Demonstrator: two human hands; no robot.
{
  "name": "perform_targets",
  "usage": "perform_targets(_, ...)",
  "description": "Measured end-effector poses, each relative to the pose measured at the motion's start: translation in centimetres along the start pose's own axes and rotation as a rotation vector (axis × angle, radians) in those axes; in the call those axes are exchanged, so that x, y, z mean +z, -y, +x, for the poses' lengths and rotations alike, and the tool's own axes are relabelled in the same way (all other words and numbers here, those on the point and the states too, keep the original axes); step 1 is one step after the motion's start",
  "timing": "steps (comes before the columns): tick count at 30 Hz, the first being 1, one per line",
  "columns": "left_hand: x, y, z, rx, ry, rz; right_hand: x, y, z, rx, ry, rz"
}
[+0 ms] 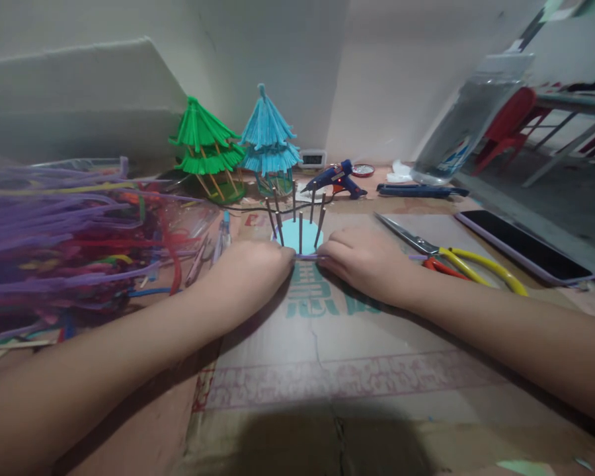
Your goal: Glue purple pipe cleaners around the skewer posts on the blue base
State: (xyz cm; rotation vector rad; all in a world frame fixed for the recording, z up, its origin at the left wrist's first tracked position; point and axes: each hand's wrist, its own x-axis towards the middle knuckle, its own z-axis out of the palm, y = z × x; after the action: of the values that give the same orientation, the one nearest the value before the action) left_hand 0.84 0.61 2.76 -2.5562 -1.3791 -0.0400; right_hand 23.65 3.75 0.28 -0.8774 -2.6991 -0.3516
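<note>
Several dark sticks [300, 231] stand upright or slightly tilted around the edge of a pale blue disc [288, 233], which sits ahead of us, near the middle of the tabletop [153, 410]. A purple strip [306, 256] runs along its near edge. Our left hand [260, 268] has a narrow grip on the strip at the disc's left front; our right hand [364, 261] also keeps a narrow grip on it, at the right front, and the strip shows again beyond our right wrist. Below our hands lies a printed sheet [277, 344] with green characters.

Behind the disc we see 2 cone-roofed models, a green model [203, 125] and a blue model [268, 129], each with 2 roof tiers. A dark blue glue gun [334, 175] lies to their right, near a small display [312, 158]. Farther right are a clear bottle [469, 125], a utility knife [421, 191], yellow-handled scissors [426, 246] and a phone [525, 248]. To our left spreads a blurred heap of fuzzy strips [69, 244], mostly purple and red.
</note>
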Motion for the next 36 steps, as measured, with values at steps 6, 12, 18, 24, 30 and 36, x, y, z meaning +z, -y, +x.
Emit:
perform_targets(6, -0.1, -0.3, 0.4, 0.036, 0.083, 0.004, -0.7, 1.0, 0.8, -0.121, 0.095, -0.19)
perform_targets(12, 0.7, -0.1, 0.2, 0.036, 0.049, 0.008, -1.4, 2.2, 2.1, -0.034, 0.254, -0.175)
perform_targets(18, 0.2, -0.1, 0.7, 0.036, 0.1, -0.03, 0.5, 1.6, 1.6, 0.045, 0.098, -0.035)
perform_targets(24, -0.4, -0.3, 1.1, 0.004, 0.16, -0.029, 0.5, 1.1, 1.6, 0.143, 0.073, 0.016)
perform_targets(30, 1.3, 0.4, 0.9, 0.003, 0.02, -0.048, -1.3, -0.2, 1.9, 0.206, 0.134, -0.037)
perform_targets(36, 2.7, 0.9, 0.7, 0.043, -0.066, -0.012, -1.6, -2.2, 1.3, 0.374, 0.185, 0.282)
